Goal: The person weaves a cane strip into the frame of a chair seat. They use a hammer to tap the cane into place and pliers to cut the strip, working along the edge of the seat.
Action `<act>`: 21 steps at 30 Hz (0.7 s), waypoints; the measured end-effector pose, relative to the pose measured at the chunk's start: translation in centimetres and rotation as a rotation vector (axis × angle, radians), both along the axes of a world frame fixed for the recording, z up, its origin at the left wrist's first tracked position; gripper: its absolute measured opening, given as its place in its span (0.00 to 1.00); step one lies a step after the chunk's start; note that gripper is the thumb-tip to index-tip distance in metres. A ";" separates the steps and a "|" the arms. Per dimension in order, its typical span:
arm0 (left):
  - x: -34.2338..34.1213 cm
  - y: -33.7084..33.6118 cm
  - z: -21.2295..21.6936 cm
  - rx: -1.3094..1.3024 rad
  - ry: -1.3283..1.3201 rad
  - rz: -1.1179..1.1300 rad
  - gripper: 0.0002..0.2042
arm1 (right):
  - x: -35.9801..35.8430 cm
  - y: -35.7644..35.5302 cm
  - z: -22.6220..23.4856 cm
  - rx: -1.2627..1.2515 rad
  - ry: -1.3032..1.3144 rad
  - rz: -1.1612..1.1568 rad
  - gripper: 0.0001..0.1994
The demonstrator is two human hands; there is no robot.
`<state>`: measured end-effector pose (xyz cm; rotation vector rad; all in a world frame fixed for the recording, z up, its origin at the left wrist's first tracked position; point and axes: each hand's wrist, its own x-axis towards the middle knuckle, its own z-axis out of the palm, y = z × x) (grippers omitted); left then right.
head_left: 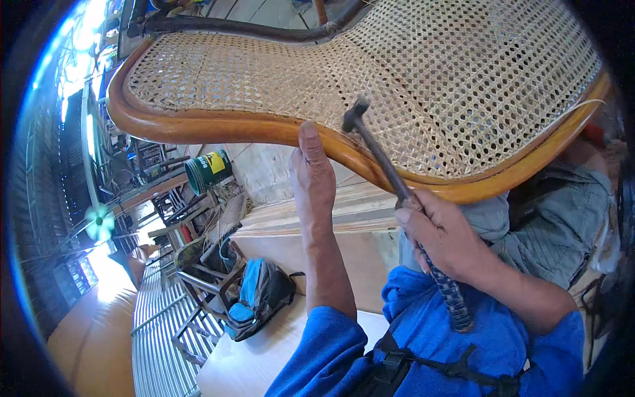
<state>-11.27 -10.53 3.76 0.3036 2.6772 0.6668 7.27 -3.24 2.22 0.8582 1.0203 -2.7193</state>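
A long, curved chair frame of glossy orange-brown wood stretches across the upper part of the head view. Woven cane webbing fills it. My left hand grips the near rim, thumb up against its edge, with the other fingers mostly hidden behind. In my right hand is a hammer with a dark metal head and a wrapped, dark handle, held partway along its length. The hammer's head is over the webbing, close to the rim; whether it touches I cannot tell. A loose cane strand sticks out at the right rim.
A dark pole runs along the frame's far side. Below left are a blue and black backpack, a green bucket and wooden chair frames. Someone's grey-clad leg shows at right, beneath the chair frame.
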 end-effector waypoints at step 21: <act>0.2 -5.8 -6.8 1.411 -1.060 0.152 0.32 | 3.7 2.2 0.9 0.438 -0.378 -0.193 0.11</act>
